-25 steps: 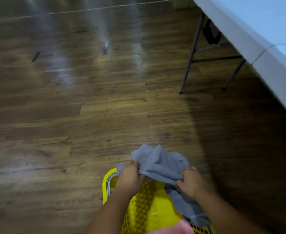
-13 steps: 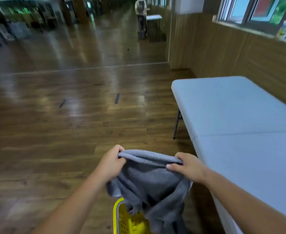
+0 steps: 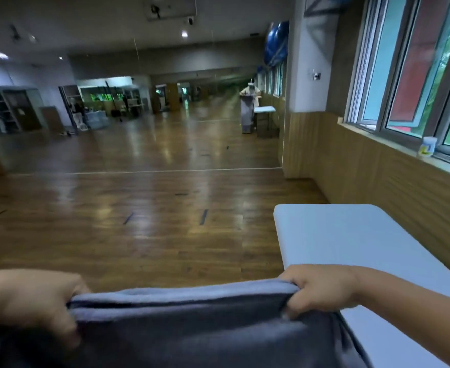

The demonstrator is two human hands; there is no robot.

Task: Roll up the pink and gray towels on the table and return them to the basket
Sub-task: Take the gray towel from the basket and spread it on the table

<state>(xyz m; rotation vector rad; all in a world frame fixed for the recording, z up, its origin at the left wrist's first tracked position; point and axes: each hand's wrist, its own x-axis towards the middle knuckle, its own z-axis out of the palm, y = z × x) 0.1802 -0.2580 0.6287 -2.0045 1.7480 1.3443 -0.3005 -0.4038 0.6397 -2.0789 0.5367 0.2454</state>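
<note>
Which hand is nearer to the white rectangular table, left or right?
Right. The right hand grips the gray cloth towel beside the white rectangular table, at its left edge; the left hand grips the towel's other end, far left of the table.

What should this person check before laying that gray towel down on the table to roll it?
1. Left hand grips one end of the gray terry towel's top edge: ok.
2. Right hand grips the other end: ok.
3. Top edge stretched fairly straight between the hands: ok.
4. White plastic table close by on the right: ok.
5. Towel's lower edge hanging free, untangled: cannot tell, it runs out of view.
6. Where the basket and pink towel are: cannot tell, neither is in view.
</note>
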